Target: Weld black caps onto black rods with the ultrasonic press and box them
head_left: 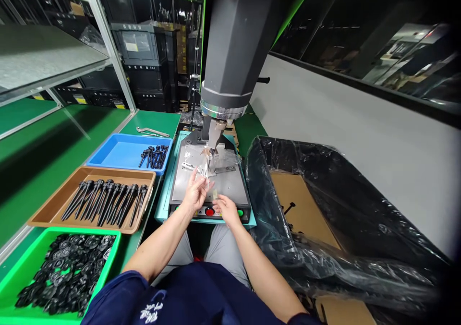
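Far left on the green bench [43, 147]: green tray [108, 262] full of small black flat parts; behind it a brown tray [46, 210] with long black pins laid in a row; further back a blue tray [118, 150] with a smaller cluster of the same pins.

Centre: machine base plate [230, 183] under the dark press column [237, 42].

Left hand [196, 193] raised over the plate, fingers curled in a narrow grip on a small clear plastic bag [205, 169], which sits just in front of the press head.

Right hand [228, 210] low at the front edge near the red button [209, 212]; its grip cannot be made out.

Right: cardboard box lined with black plastic [324, 229].
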